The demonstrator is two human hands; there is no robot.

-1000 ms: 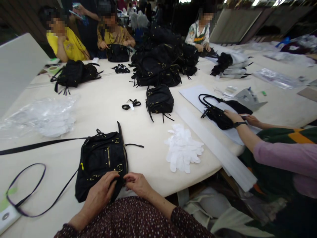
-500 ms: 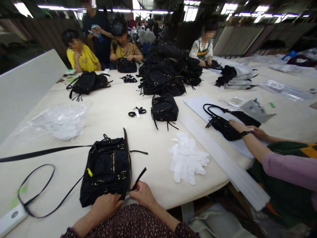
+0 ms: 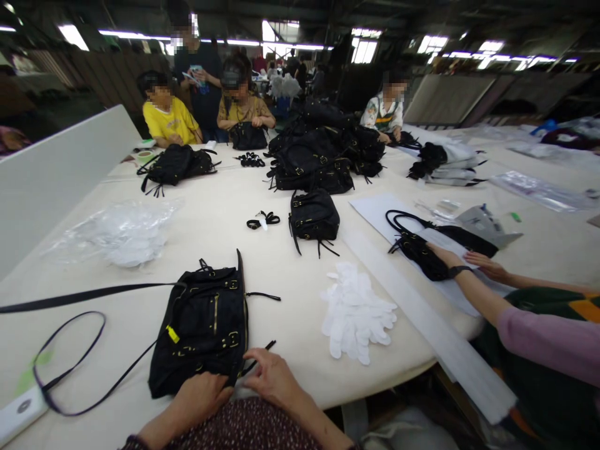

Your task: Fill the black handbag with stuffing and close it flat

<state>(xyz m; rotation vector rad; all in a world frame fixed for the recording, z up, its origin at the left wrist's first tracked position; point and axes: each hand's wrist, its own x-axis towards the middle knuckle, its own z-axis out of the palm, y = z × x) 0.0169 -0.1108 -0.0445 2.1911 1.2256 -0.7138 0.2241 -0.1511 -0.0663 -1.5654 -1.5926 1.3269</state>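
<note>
A black handbag (image 3: 201, 319) with brass buckles and zips lies on the table in front of me, its long zip running down the right side. My left hand (image 3: 202, 395) is closed on the bag's near edge, the fingertips partly hidden. At the near right corner, my right hand (image 3: 274, 378) has thumb and forefinger apart, the forefinger touching the zip end. A thin black pull strap (image 3: 268, 347) sticks out behind that hand. A yellow tag (image 3: 172, 334) on a cord rests on the bag's left part.
White paper-like pieces (image 3: 359, 312) lie to the right, beside a long white strip (image 3: 422, 325). A co-worker's hands (image 3: 447, 259) hold another black bag. Beyond are a small black bag (image 3: 314, 215), a heap of bags (image 3: 323, 150) and plastic bags (image 3: 126, 237). A white device (image 3: 23, 412) lies left.
My right hand's thumb and forefinger have parted from the pinch near the strap, and the strap has dropped lower. My left hand stays on the bag's edge. The view has tilted slightly.
</note>
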